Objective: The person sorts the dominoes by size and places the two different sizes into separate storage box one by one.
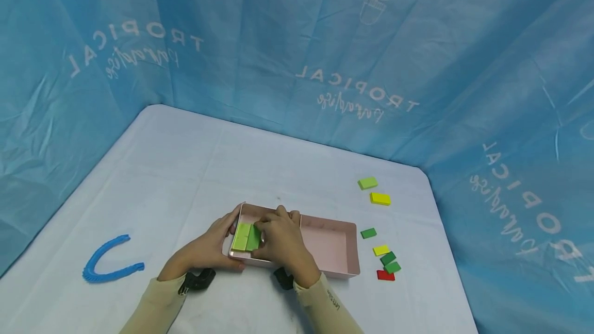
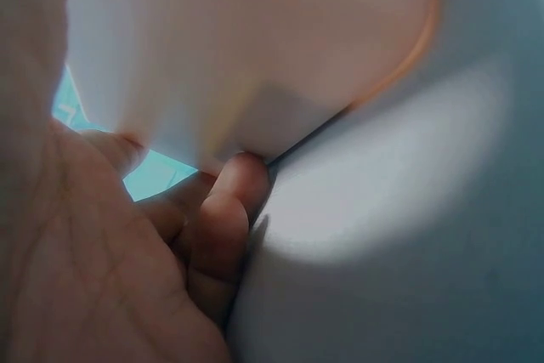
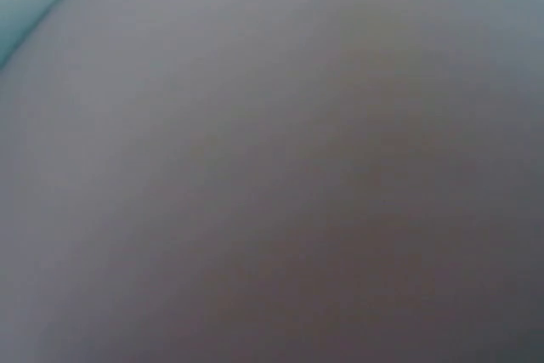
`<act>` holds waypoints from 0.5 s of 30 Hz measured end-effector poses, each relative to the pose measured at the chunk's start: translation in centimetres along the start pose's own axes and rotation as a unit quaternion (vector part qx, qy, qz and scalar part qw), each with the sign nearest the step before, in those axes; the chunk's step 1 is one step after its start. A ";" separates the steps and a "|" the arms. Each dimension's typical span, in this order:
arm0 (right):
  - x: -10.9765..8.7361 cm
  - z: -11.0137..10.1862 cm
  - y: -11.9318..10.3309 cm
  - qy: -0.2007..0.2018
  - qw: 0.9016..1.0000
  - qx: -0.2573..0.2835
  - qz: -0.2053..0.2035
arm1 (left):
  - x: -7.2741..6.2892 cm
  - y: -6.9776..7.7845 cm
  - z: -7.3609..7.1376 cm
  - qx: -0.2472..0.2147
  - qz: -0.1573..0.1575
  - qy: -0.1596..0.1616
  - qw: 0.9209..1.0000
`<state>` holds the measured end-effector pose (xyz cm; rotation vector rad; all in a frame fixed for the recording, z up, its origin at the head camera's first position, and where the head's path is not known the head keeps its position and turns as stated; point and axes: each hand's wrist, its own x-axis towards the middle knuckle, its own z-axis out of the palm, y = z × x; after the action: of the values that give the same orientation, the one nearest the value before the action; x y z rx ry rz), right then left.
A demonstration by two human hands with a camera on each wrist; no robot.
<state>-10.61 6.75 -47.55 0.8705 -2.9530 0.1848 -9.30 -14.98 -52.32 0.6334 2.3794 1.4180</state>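
A shallow pink box (image 1: 351,251) with a divider lies on the white table. My left hand (image 1: 211,244) grips its left end, thumb along the near side and fingers around the end; in the left wrist view, fingertips (image 2: 242,178) press against the box wall. Light green blocks (image 1: 241,236) lie side by side with a darker green block (image 1: 253,237) in the left compartment. My right hand (image 1: 282,238) reaches into that compartment and pinches the darker green block between thumb and fingers. The hand partly hides the divider. The right wrist view is only a blur.
Right of the box lie a light green block (image 1: 368,183), a yellow block (image 1: 380,199), a green block (image 1: 368,233) and a small group with a red block (image 1: 386,275). A bent blue ribbed tube (image 1: 95,262) lies at left. Blue curtains (image 1: 278,40) surround the table.
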 end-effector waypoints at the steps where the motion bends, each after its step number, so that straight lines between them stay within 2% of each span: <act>1: 0.0 0.0 0.0 0.000 1.000 -0.001 -0.001 | 0.0 0.0 0.0 0.000 -0.001 0.000 1.000; 15: 0.0 0.2 -0.2 -0.005 1.000 -0.007 -0.004 | 0.0 -0.1 0.1 0.009 -0.003 0.005 1.000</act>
<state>-10.56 6.57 -47.72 0.8831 -2.9557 0.1613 -9.26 -15.00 -52.47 0.6258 2.4017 1.4026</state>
